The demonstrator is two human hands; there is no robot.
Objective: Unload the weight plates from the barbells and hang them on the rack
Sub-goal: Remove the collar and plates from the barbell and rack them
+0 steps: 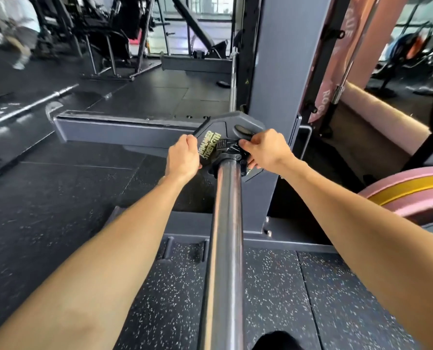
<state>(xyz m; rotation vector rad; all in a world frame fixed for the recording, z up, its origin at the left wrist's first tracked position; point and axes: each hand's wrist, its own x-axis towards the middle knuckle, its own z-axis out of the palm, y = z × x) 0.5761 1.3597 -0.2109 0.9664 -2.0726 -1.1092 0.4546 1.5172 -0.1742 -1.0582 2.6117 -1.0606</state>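
A steel barbell sleeve (226,236) runs away from me up the middle of the view. On its far end sits a dark grey weight plate (225,127) with yellow lettering, held by a black collar clamp (232,149). My left hand (182,157) grips the plate's left edge. My right hand (266,150) pinches the collar clamp, its fingers curled over the lever. Behind the plate stands the grey rack upright (283,79).
A grey safety arm (124,130) juts left from the rack. Another barbell (31,104) lies on the black rubber floor at left. Pink and yellow bumper plates (410,190) sit at right. Benches and machines fill the background, with a blurred person at top left.
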